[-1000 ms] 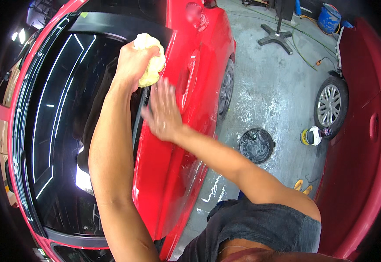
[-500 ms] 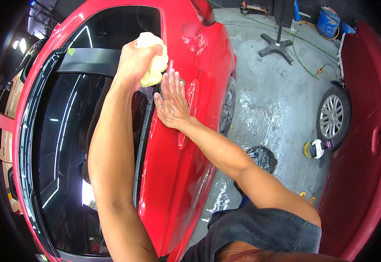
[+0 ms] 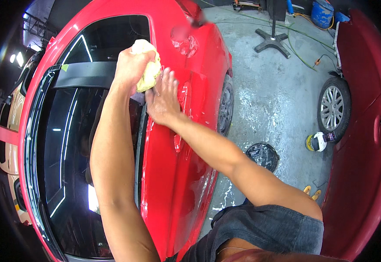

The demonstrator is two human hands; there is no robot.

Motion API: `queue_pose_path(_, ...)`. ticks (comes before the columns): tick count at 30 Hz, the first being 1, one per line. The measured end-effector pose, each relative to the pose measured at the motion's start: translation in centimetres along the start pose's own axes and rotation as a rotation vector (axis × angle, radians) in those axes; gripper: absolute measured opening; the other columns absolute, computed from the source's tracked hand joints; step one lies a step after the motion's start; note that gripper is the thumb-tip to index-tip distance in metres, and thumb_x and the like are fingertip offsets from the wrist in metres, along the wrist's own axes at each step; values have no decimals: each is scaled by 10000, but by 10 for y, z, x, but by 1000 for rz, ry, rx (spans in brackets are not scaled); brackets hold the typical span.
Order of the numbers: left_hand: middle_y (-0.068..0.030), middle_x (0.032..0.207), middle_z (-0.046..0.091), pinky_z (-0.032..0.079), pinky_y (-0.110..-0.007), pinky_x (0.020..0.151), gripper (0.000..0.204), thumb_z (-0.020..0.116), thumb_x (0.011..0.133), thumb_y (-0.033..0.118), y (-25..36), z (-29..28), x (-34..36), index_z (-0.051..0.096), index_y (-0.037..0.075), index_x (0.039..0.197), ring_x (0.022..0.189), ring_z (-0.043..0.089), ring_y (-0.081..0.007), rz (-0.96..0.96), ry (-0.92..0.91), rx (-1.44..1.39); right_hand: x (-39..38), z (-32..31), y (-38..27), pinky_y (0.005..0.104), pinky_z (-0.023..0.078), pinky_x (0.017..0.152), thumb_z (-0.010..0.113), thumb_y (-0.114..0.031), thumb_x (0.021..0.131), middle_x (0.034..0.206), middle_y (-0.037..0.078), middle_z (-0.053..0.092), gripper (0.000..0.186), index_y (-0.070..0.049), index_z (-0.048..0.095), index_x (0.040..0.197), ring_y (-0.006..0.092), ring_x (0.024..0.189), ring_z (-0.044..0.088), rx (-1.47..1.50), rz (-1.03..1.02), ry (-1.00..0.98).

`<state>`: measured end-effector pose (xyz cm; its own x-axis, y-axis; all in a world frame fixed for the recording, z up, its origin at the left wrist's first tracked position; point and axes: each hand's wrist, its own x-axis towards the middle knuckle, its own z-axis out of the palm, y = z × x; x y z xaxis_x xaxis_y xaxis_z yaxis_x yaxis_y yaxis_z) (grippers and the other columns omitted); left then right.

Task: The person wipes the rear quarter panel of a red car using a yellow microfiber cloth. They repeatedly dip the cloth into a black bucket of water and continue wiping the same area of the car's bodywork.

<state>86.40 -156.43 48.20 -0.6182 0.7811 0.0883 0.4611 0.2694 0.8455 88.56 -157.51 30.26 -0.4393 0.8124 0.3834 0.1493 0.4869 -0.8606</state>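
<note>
My left hand (image 3: 129, 70) is closed round a crumpled pale-yellow cloth (image 3: 149, 74), held over the side window edge of a red car (image 3: 160, 187). Beside the cloth, my right hand (image 3: 163, 102) lies with fingers stretched out over the red door, just below the window line. Its fingertips are slightly blurred, and I cannot tell how firmly the palm touches the paint. To the right of that hand is the red door handle (image 3: 185, 94), partly behind my forearm. Dark window glass (image 3: 59, 144) stretches to the left of my left arm.
A dark red car panel (image 3: 365, 148) stands on the right, with a silver-rimmed wheel (image 3: 331, 107) and a small yellow-and-white container (image 3: 316, 142) beside it. On the wet floor are a round black object (image 3: 263, 156), a cross-footed stand (image 3: 272, 43) and a blue drum (image 3: 322, 14).
The whole view has shifted a little, so the car sits further left. My right hand has moved slightly left, nearer to the cloth. My left hand still grips the cloth.
</note>
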Motion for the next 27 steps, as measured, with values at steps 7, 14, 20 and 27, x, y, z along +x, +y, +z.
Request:
queue_pose_path(7,-85,847,719,547,-318,643,172,683,794,70,-3,-5,-9,707,-30,931,699,681,-152,39,-32,-40,34,-2,9,614,53,1235,350,-405,1052,1625,391,78,776,157,140,1544,531,1531,19,0,189,-36)
queue_pose_path(14,-111,838,714,540,-330,608,234,679,810,110,-21,-9,-13,691,-54,977,671,680,-179,41,42,112,-32,6,2,600,39,1241,373,-340,1040,1651,350,24,744,136,136,1559,508,1541,-21,-92,-126,44)
queue_pose_path(20,-237,914,744,563,-403,770,459,710,746,362,-44,-23,-45,758,-30,980,821,741,-325,127,61,689,-15,5,15,613,70,1239,506,-282,984,1641,358,71,809,112,107,1567,516,1539,26,-288,-191,-24)
queue_pose_path(27,-245,968,742,562,-415,827,501,681,753,412,-88,-59,-97,758,-13,1006,888,733,-372,162,10,636,-76,24,-4,578,35,1251,463,-308,1020,1663,317,46,787,88,82,1584,477,1553,-2,-176,-140,10)
